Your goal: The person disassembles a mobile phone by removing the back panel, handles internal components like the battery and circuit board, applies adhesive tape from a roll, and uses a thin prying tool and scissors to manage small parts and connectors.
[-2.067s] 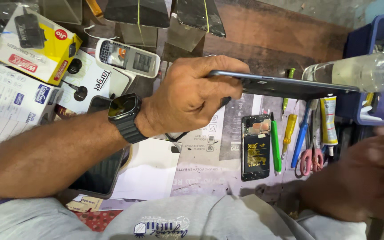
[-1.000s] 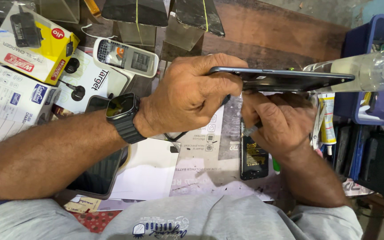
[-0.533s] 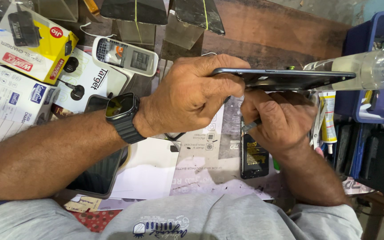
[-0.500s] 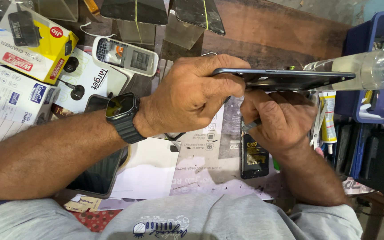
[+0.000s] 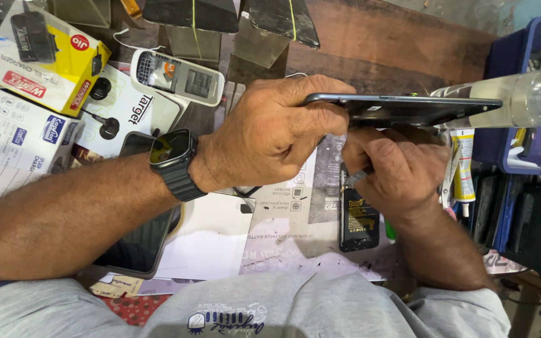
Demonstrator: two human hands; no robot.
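Left hand [image 5: 270, 134] grips the dark tablet [image 5: 408, 109] edge-on above the bench; right hand [image 5: 399, 169] is closed around a small tool just beneath its lower edge. An opened phone [image 5: 359, 219] lies below, a clear bottle [image 5: 508, 100] beside the far edge

Left of the smartwatch [image 5: 171, 150], with its dark square screen: yellow and white carton [image 5: 39, 53] farthest up, white box with blue labels [image 5: 17, 134] lower, white earphone pack [image 5: 129, 112] nearest. Above the smartwatch, white remote's small grey screen [image 5: 201, 83].
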